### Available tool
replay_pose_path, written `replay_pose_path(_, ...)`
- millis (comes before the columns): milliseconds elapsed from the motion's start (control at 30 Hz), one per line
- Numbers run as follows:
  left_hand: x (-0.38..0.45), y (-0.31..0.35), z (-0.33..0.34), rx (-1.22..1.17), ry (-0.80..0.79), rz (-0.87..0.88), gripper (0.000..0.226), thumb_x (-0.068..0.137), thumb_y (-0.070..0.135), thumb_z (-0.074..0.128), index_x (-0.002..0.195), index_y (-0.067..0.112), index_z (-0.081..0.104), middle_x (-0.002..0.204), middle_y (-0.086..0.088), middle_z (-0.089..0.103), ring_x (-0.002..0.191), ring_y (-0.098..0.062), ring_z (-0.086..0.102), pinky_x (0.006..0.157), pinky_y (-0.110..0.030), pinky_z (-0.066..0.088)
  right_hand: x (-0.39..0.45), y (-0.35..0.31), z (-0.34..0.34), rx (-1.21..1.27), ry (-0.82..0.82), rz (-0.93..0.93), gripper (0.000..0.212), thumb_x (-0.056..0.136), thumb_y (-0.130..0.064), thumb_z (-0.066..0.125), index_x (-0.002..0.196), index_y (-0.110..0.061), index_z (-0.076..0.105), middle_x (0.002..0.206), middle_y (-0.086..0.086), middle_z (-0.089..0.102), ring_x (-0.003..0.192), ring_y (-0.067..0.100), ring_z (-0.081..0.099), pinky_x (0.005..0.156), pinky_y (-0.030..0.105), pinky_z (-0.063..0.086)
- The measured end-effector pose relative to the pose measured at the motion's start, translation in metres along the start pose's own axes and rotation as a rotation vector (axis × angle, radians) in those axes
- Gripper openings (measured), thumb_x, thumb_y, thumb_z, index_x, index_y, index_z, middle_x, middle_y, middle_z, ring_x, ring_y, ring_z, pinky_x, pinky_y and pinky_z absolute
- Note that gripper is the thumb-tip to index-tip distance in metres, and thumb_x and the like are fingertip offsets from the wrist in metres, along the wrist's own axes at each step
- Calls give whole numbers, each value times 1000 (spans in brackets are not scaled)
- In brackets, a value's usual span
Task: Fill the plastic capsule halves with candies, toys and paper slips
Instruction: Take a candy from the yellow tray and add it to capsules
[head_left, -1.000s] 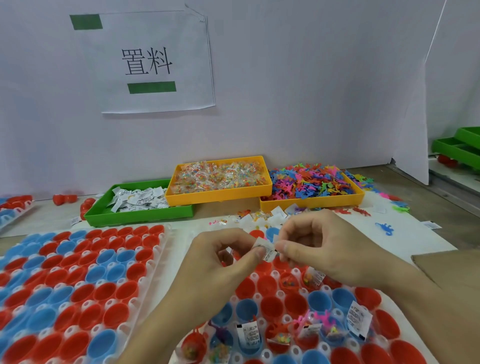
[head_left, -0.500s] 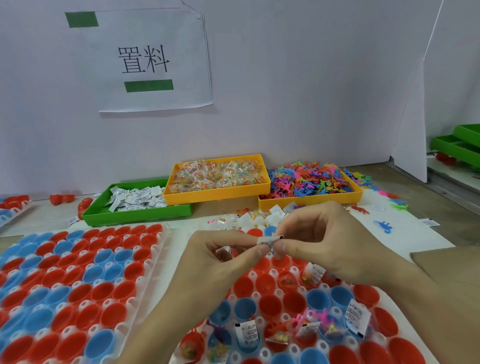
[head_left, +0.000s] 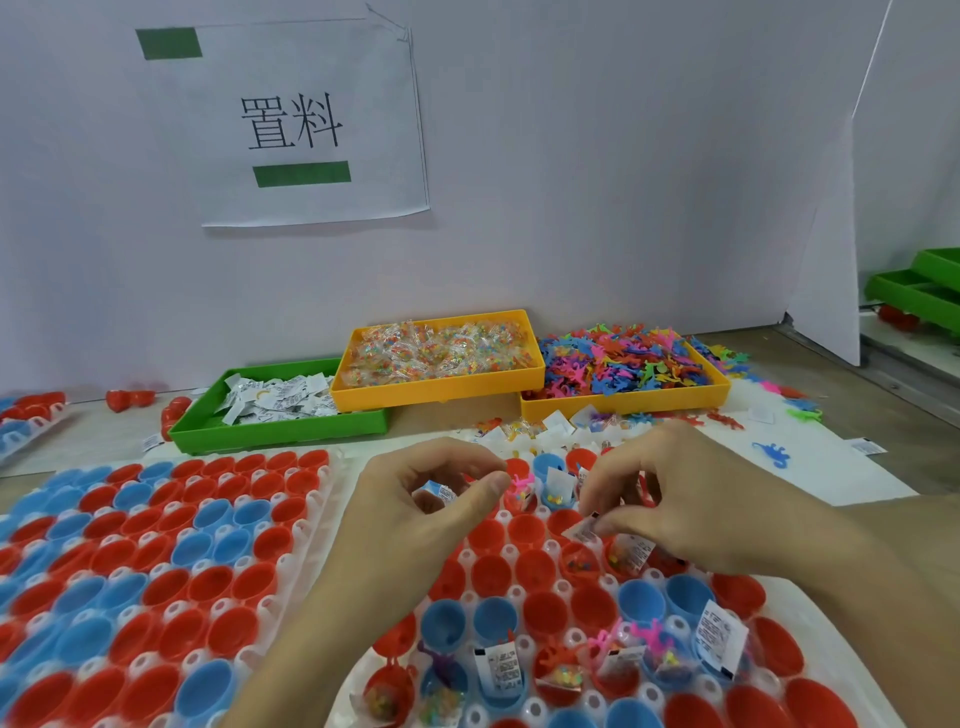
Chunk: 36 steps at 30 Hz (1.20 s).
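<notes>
Pinching one paper slip (head_left: 584, 530) between right hand (head_left: 691, 499) fingertips over a red capsule half (head_left: 577, 558); left hand (head_left: 415, 504) fingers curled around more slips (head_left: 435, 489), just left.

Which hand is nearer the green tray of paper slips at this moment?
Left. The left hand is just in front of the green tray, to its right; the right hand is farther right, in front of the toy tray.
</notes>
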<state>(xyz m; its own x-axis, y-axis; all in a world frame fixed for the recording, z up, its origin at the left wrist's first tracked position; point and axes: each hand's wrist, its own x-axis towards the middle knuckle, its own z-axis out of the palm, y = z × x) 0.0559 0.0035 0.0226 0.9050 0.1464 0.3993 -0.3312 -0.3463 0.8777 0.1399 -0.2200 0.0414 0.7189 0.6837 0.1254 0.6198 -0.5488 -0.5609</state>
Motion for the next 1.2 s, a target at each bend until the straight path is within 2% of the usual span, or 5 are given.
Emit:
replay_pose_path(233, 0, 0, -1, 39, 3, 0, 9, 76, 30, 74, 82, 25, 78, 79, 7, 73, 73, -9, 64, 59, -15, 46, 0, -1, 0, -4, -47, -9, 14, 85, -22, 78, 86, -35, 80, 83, -17, 74, 78, 7, 65, 72, 32, 55)
replay_pose_path(400, 0, 1, -2, 52, 6, -14, 6, 81, 18, 76, 81, 23, 78, 79, 9, 73, 73, -7, 63, 59, -13, 46, 0, -2, -1, 35, -44, -34, 17, 87, -19, 76, 90, -35, 81, 84, -17, 75, 81, 9, 68, 77, 35, 57)
replay_pose_path(633, 0, 3, -2, 49, 10, -23, 11, 83, 10, 75, 81, 21, 78, 76, 9, 72, 72, -8, 61, 58, -18, 45, 1, 1, 2, 24, -46, -39, 19, 87, -16, 77, 90, -35, 81, 82, -15, 75, 78, 11, 68, 75, 34, 55)
replay_pose_path(867, -1, 5, -2, 51, 18, -21, 11, 84, 9, 73, 82, 18, 78, 75, 7, 72, 71, -9, 62, 59, -23, 46, 0, 1, 6, -38, -25, -69, 16, 87, -24, 77, 92, -39, 79, 81, -30, 67, 84, -6, 63, 71, 11, 46)
replay_pose_path(1200, -1, 6, -2, 80, 22, -17, 12, 85, 10, 73, 83, 20, 78, 76, 9, 72, 72, -7, 62, 59, -27, 47, -1, -4, 6, -125, -60, -116, 11, 90, -30, 73, 94, -37, 80, 87, -20, 68, 86, 4, 61, 77, 23, 50)
